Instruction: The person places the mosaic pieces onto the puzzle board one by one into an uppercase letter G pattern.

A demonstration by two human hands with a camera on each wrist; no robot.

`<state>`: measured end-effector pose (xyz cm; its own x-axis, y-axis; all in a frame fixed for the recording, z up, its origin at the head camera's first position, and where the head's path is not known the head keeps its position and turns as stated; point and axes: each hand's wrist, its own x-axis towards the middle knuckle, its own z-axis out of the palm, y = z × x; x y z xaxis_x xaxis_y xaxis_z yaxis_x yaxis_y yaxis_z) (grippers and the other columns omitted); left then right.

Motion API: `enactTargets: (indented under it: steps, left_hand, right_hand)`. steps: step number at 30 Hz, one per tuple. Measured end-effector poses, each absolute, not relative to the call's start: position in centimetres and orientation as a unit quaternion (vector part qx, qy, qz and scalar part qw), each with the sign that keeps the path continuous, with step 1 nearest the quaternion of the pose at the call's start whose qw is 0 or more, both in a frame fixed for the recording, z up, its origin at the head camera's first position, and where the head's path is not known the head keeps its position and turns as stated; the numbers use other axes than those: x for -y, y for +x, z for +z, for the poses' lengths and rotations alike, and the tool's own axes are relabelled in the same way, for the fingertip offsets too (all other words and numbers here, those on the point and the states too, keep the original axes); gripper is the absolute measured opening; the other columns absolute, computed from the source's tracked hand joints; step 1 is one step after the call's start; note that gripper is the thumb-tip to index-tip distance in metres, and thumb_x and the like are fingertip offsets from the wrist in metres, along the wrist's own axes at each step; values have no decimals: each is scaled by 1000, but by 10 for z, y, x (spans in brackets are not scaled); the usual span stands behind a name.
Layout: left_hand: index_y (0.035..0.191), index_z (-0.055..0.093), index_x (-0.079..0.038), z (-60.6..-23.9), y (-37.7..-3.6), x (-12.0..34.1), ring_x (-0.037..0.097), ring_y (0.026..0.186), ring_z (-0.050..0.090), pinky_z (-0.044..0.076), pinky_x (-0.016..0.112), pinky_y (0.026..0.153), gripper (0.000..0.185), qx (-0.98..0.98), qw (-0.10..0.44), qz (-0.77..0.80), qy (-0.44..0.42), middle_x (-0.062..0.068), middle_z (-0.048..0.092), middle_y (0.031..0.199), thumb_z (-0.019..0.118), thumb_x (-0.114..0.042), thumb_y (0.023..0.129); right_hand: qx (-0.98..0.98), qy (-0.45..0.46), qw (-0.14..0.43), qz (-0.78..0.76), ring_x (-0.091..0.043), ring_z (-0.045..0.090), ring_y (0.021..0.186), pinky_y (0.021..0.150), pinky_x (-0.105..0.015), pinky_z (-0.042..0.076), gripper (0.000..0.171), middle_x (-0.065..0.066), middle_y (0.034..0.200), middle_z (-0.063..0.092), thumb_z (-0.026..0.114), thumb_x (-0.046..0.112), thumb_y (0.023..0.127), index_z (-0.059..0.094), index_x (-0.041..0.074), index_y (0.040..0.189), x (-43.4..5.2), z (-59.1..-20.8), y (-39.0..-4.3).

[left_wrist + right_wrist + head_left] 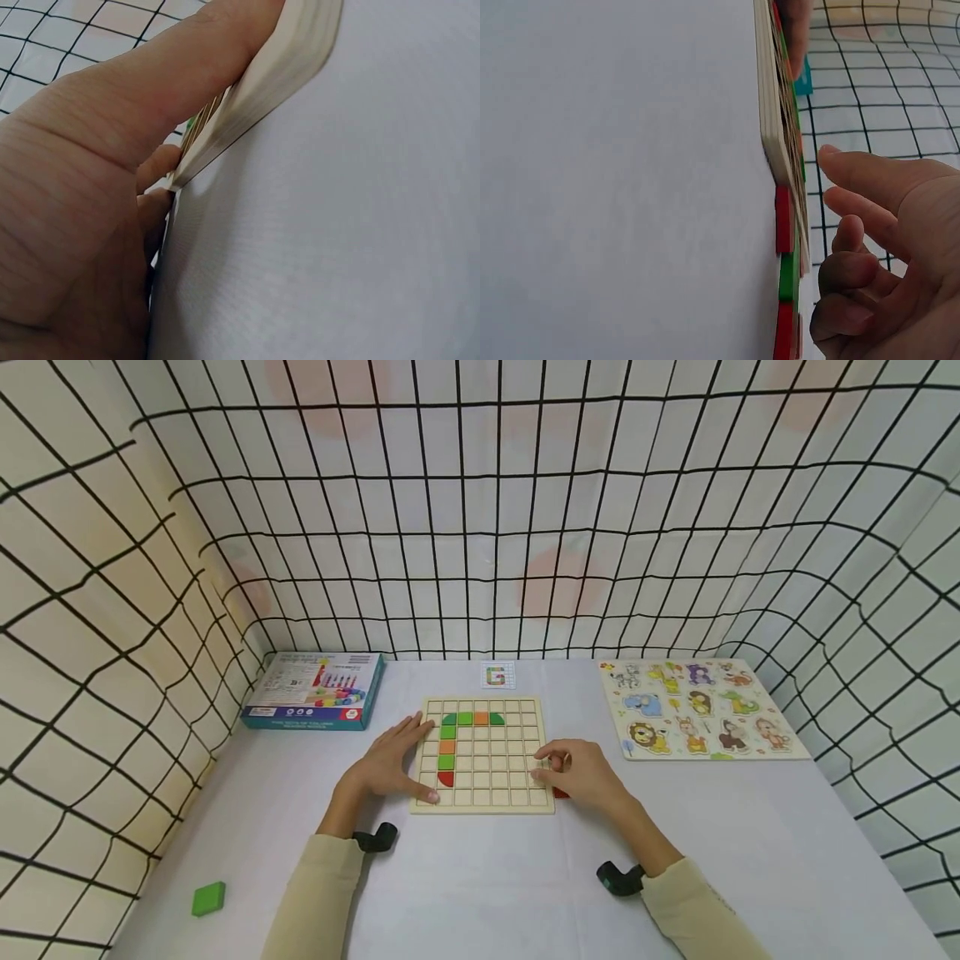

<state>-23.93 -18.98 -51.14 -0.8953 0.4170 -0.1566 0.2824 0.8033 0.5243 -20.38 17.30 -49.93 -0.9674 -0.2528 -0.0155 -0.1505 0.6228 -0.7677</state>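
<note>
A wooden grid board [491, 768] lies flat in the middle of the white table. Along its upper row and left column run green, orange and red pieces, with a red quarter-round piece [446, 778] lowest. My left hand [386, 764] rests on the board's left edge, fingers spread, thumb near the lower corner. Over the right edge hovers my right hand [581, 771], thumb and index finger apart with nothing seen between them. Partly hidden beneath it is a red piece [561, 792]. The right wrist view shows red [784, 219] and green blocks [788, 276] beside the board.
A small pattern card [498, 675] lies behind the board. At the back left is a toy box [303, 723], and an animal puzzle board [708, 752] lies at the right. One green block [208, 898] sits front left. Black-grid netting [495, 535] surrounds the table.
</note>
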Motion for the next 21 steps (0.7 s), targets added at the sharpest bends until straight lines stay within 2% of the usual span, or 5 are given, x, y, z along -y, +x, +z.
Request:
enactTargets:
  steps: [6, 21]
  left_hand:
    - [166, 23, -24, -511, -238, 190, 30, 163, 4, 8, 63, 128, 134, -940, 132, 256, 185, 1, 8, 176, 90, -69, 58]
    - [166, 22, -25, -509, -238, 188, 29, 163, 4, 8, 61, 129, 135, -941, 140, 250, 178, 0, 7, 176, 89, -70, 58]
  right_hand:
    - [-917, -88, 56, -386, -15, 48, 69, 64, -25, 39, 22, 2, 74, 56, 84, 26, 87, 78, 17, 106, -192, -502, -200]
    - [-923, -86, 64, -369, -15, 49, 70, 60, -25, 37, 21, 1, 72, 55, 79, 26, 91, 77, 12, 107, -214, -504, -197]
